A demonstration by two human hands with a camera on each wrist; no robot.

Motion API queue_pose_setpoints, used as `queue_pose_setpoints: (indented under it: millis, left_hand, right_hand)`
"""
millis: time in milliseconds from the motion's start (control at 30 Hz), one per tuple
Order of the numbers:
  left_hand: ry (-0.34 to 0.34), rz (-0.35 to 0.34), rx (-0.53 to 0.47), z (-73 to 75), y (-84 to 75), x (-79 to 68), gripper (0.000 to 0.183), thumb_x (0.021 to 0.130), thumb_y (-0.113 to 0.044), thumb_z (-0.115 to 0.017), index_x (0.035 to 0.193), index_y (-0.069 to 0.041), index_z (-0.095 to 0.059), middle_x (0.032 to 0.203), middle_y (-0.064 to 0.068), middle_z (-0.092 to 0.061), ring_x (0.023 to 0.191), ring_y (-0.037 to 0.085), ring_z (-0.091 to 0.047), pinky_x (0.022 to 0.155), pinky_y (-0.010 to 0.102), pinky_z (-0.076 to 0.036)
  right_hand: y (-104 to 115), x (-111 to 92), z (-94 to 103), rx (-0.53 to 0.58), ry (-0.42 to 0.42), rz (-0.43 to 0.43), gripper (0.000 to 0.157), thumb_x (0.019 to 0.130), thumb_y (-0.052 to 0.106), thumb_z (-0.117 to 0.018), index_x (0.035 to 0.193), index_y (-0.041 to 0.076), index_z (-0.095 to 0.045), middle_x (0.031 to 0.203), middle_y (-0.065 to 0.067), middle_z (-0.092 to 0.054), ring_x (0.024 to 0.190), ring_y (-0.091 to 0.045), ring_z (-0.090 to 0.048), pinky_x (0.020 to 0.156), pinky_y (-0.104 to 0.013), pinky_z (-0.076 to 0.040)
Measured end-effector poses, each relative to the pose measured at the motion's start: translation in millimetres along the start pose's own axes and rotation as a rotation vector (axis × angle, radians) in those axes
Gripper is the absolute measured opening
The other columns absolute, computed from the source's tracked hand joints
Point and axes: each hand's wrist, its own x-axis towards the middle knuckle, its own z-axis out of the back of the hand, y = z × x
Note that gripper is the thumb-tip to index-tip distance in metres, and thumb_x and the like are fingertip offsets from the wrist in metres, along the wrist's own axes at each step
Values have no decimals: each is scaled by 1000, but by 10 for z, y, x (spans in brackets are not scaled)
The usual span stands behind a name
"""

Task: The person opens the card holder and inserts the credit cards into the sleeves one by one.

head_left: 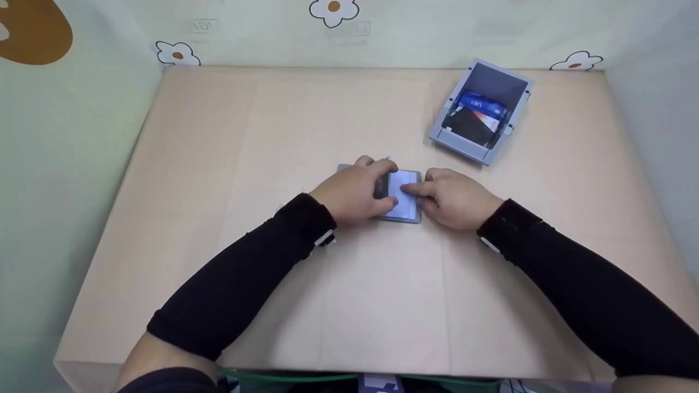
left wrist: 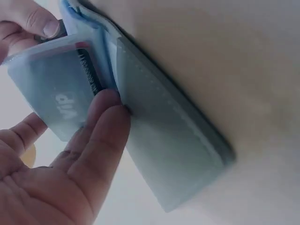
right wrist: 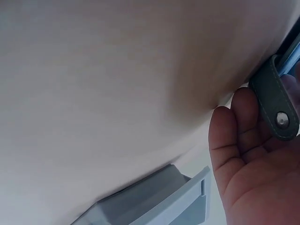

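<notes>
My left hand [head_left: 356, 192] grips the card holder [left wrist: 169, 136] midway between the counter's [head_left: 382, 305] side edges, and I should hold its clear sleeve [head_left: 403, 203] flat under my right hand [head_left: 454, 198], whether pinching or pressing I cannot tell

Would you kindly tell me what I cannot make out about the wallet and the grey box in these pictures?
- Head view: the left hand covers much of the wallet.
- Head view: in the grey box, a black item and blue packet partly hide the floor.
- Left wrist view: the dark strip on the card is too blurred to read.
- Right wrist view: edges cut off the wallet and grey box.
</notes>
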Motion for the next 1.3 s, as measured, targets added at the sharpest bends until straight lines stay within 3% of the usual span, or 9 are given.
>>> queue_pose_setpoints:
  millis: [267,400,567,800,1033,1300]
  left_hand:
    - [-39,65,-136,109,42,-9,45,98,-22,-60,142,-15,-60,140,9,-62,119,22,-58,107,38,-49]
    - [-35,80,-157,136,53,-12,48,94,-18,-61,143,-15,-58,140,10,-63,120,23,-58,107,39,-49]
    - [-35,94,-191,133,80,-12,63,93,-15,-60,155,-17,-47,141,12,-62,118,23,-59,106,40,-50]
    - [-15,143,-216,140,98,-3,77,95,-18,-63,165,-20,-32,145,8,-62,109,21,-61,96,36,-52]
    - [-6,156,-244,162,81,-2,72,99,-23,-68,163,-21,-36,140,6,-64,112,21,-62,101,37,-51]
    - [8,160,-275,176,113,-3,70,98,-28,-72,159,-21,-38,136,5,-66,114,21,-62,105,39,-50]
  right_hand:
    - [13,2,7,-2,21,-17,39,101,23,-69,139,16,-71,84,-6,-51,77,-22,-47,70,-32,-36]
    - [8,-2,3,-10,10,1,39,100,23,-71,138,15,-71,84,-7,-52,76,-22,-46,70,-33,-36]
    - [8,-2,1,-20,0,12,40,99,23,-72,137,14,-72,83,-7,-53,76,-22,-46,70,-33,-37]
    - [21,-1,10,-24,25,-12,41,99,26,-72,139,14,-71,85,-7,-53,77,-23,-47,70,-33,-37]
    - [30,-3,12,-27,39,-19,45,99,32,-73,140,15,-70,87,-8,-53,79,-23,-47,71,-33,-37]
    - [55,-4,9,-39,41,-27,61,91,46,-81,141,14,-69,90,-9,-55,81,-24,-49,73,-34,-39]
